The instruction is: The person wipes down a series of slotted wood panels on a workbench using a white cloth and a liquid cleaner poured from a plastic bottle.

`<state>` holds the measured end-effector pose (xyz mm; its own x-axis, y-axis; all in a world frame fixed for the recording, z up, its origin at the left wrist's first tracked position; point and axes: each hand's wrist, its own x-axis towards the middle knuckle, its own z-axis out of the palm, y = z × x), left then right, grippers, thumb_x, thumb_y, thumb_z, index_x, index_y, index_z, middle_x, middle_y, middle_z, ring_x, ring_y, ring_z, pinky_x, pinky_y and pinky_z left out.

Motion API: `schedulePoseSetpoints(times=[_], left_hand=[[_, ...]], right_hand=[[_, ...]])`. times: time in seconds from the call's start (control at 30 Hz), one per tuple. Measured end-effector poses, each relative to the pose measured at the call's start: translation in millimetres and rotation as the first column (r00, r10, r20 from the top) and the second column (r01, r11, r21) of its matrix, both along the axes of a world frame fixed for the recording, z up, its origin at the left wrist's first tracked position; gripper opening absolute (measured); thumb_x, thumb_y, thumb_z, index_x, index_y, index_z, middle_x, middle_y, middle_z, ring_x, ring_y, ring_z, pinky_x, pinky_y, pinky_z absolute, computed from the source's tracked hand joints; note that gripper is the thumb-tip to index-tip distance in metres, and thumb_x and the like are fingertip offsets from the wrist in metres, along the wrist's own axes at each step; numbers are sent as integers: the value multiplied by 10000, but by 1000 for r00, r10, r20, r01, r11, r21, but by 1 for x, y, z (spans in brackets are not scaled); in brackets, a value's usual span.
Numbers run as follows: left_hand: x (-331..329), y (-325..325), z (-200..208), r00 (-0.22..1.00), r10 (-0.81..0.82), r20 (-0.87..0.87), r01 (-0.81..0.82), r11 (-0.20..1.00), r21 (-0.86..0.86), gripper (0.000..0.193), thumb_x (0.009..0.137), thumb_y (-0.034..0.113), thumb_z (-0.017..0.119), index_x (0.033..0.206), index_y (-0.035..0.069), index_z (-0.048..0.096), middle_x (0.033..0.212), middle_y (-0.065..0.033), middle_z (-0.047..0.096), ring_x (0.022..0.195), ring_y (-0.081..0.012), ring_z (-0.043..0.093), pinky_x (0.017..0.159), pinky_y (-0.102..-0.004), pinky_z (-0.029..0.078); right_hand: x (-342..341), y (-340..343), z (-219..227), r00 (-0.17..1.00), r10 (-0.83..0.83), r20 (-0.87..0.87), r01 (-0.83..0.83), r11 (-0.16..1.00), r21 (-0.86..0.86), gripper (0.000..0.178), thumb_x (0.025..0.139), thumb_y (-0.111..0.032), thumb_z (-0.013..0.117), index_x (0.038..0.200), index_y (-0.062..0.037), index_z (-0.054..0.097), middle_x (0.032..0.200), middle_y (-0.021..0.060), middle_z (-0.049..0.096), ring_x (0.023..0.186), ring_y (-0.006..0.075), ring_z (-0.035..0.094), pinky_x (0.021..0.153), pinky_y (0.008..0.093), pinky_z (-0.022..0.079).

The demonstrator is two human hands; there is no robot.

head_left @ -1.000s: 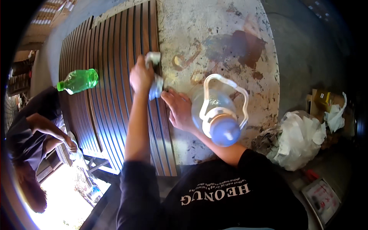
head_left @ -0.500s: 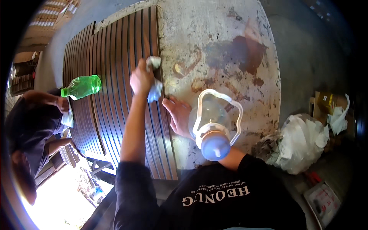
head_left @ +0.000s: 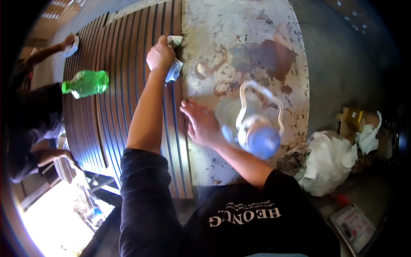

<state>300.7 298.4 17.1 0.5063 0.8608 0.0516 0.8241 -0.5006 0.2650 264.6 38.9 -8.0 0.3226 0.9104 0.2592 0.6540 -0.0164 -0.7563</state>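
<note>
My left hand [head_left: 161, 58] is closed around a crumpled pale cloth [head_left: 173, 72], pressed on the right edge of a brown slatted panel [head_left: 141, 85]. Part of the cloth sticks out above and below my fingers. My right hand [head_left: 204, 124] lies palm down with fingers stretched, its fingertips at the panel's edge. Beside my right forearm is a clear plastic jug [head_left: 229, 112] with a white loop handle and a blue cap, blurred by motion. A green plastic bottle [head_left: 87, 84] lies on its side across the slats to the left.
Under the panels is a stained, pale worktable [head_left: 257, 25]. At the left a co-worker's hand [head_left: 67, 42] holds a whitish cloth at the far panel edge; their other hand is lower down. A white plastic bag [head_left: 327, 162] and cartons sit on the right.
My left hand has slid the cloth farther up along the panel edge. The jug has shifted up and right. The co-worker's cloth-holding hand has moved to the far end.
</note>
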Motion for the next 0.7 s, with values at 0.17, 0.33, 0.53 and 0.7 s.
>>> schedulePoseSetpoints(times=[0.17, 0.33, 0.53, 0.7], left_hand=[[-103, -109, -3, 994, -92, 53, 93, 995, -33, 206, 775, 151, 552, 976, 125, 521, 813, -214, 653, 771, -414, 640, 663, -514, 502], [-240, -257, -2, 999, -12, 44, 16, 996, -92, 244, 743, 92, 572, 978, 81, 509, 753, -184, 626, 689, -387, 625, 584, -488, 486], [-384, -431, -11, 960, 247, -135, -273, 935, -228, 158, 746, 92, 571, 895, 94, 516, 782, -161, 628, 724, -351, 633, 632, -440, 485], [-440, -560, -39, 539, 803, -254, -839, 485, -247, 135, 806, 166, 598, 895, 85, 536, 809, -167, 648, 776, -406, 619, 642, -479, 466]], right_hand=[[9, 4, -9, 996, -3, 91, -7, 994, 114, 523, 682, 7, 561, 1191, -45, 450, 1275, 183, 444, 1223, 386, 419, 1051, 475, 328], [8, 10, -12, 971, 0, 238, -28, 993, 116, 494, 707, -14, 548, 1187, -64, 444, 1181, 161, 518, 1207, 336, 458, 1017, 469, 335], [9, 5, -17, 947, 41, 320, -104, 977, 184, 421, 753, -11, 523, 1170, -43, 474, 1141, 189, 540, 1139, 348, 507, 1015, 448, 364], [0, -37, -15, 978, 175, 109, -190, 971, 147, 409, 779, -18, 523, 1186, -26, 488, 1199, 171, 539, 1154, 330, 500, 1037, 413, 357]])
